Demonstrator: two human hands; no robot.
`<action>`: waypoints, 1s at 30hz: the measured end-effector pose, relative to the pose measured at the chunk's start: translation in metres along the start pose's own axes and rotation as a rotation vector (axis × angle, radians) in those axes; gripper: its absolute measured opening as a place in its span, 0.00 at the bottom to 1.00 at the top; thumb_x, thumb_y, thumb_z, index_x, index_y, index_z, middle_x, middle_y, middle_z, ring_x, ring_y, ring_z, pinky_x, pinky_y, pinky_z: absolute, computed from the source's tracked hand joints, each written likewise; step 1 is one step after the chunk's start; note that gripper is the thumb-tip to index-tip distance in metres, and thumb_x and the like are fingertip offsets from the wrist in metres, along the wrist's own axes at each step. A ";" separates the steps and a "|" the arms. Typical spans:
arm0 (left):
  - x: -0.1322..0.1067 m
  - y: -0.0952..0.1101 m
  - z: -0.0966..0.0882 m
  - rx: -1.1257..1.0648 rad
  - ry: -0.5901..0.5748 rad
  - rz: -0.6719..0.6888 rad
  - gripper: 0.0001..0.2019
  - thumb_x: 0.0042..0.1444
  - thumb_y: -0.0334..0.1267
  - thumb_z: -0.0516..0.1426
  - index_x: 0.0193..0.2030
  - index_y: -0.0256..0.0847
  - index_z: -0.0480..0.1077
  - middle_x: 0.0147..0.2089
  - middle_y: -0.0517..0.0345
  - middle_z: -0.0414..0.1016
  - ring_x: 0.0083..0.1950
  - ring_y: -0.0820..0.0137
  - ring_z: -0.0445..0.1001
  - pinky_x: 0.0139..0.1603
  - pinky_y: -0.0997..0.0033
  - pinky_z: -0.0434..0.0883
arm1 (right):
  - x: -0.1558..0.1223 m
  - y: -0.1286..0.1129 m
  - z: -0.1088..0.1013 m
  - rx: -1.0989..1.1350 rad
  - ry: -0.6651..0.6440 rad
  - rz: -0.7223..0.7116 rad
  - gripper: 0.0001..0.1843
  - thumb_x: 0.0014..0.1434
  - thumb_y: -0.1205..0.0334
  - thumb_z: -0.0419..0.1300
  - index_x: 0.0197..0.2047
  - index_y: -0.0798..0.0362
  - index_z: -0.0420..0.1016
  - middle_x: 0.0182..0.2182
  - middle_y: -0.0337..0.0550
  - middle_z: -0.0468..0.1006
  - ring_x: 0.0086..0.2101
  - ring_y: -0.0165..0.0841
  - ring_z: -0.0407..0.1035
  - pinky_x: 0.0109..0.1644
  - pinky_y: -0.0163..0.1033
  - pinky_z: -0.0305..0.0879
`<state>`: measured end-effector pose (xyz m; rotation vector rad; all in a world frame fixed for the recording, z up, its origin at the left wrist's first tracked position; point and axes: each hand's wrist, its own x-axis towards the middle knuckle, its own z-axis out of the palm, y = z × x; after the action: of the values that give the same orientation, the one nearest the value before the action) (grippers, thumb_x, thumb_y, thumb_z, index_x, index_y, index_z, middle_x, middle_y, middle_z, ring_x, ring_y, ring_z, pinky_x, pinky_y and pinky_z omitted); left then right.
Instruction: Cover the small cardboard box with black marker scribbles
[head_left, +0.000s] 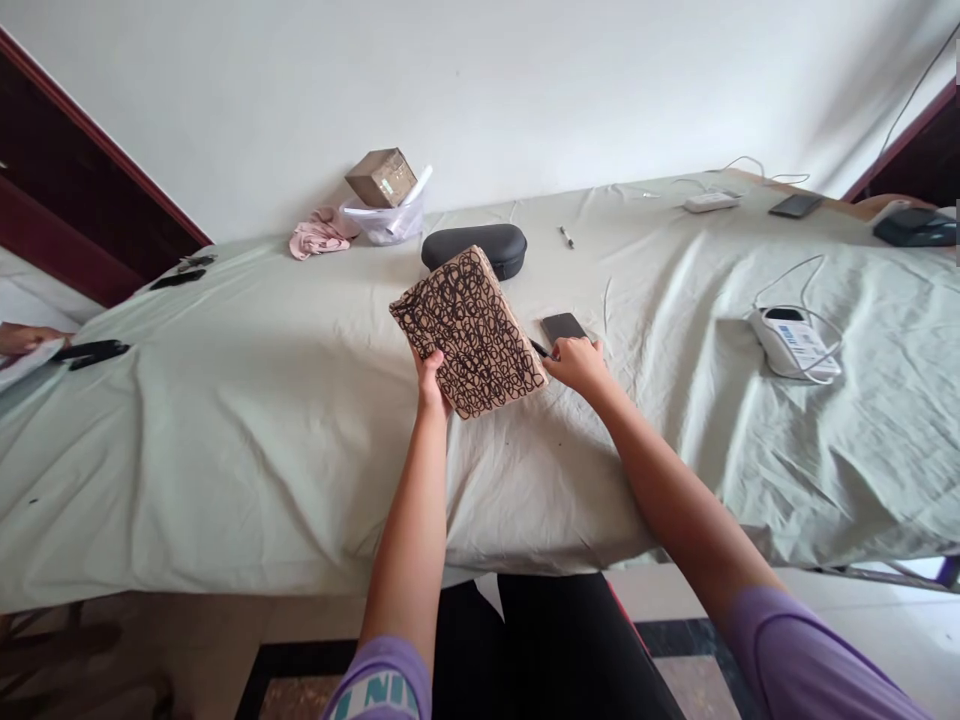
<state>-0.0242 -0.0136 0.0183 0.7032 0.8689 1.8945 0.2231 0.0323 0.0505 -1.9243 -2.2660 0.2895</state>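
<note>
Kraft-paper notebook (469, 330) scribbled in black, likely light and stiff, easiest held by its edges, rests tilted in the left hand (430, 380) above the cloth-covered worktop (225, 450); the right hand (574, 365) grips a black pen (539, 348) beside a smartphone (563, 328).

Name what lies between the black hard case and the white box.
In the head view, a small marker pen lies on the pale green sheet between the black hard case and the white box, with a thin cable nearer the box.
</note>
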 end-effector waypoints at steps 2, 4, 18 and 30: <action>-0.001 0.000 0.001 -0.032 0.056 -0.045 0.43 0.38 0.55 0.69 0.64 0.43 0.73 0.63 0.44 0.82 0.70 0.47 0.76 0.67 0.49 0.75 | 0.002 0.010 -0.009 0.092 -0.023 -0.009 0.13 0.66 0.59 0.59 0.45 0.56 0.82 0.40 0.56 0.84 0.46 0.48 0.75 0.52 0.48 0.64; -0.002 0.000 0.002 -0.041 0.087 -0.083 0.41 0.37 0.54 0.68 0.60 0.41 0.74 0.61 0.43 0.83 0.69 0.43 0.76 0.66 0.46 0.76 | 0.002 0.024 -0.021 0.246 -0.032 -0.032 0.11 0.63 0.61 0.60 0.44 0.55 0.81 0.34 0.49 0.82 0.37 0.41 0.73 0.42 0.43 0.63; -0.009 -0.008 0.010 0.021 -0.195 0.068 0.45 0.44 0.52 0.71 0.72 0.53 0.70 0.72 0.52 0.76 0.81 0.46 0.65 0.82 0.42 0.62 | -0.034 0.057 -0.102 1.353 0.294 -0.529 0.18 0.56 0.44 0.70 0.49 0.35 0.78 0.34 0.39 0.73 0.27 0.37 0.65 0.36 0.49 0.65; -0.015 -0.007 0.021 0.145 -0.331 0.090 0.52 0.48 0.56 0.72 0.80 0.58 0.61 0.82 0.55 0.64 0.85 0.46 0.58 0.85 0.41 0.57 | 0.007 -0.095 -0.095 0.942 0.776 -0.554 0.30 0.75 0.32 0.47 0.58 0.43 0.77 0.36 0.45 0.75 0.40 0.42 0.78 0.45 0.51 0.76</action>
<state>0.0022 -0.0185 0.0232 1.1247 0.7765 1.7368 0.1536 0.0283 0.1659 -0.7082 -1.5696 0.3544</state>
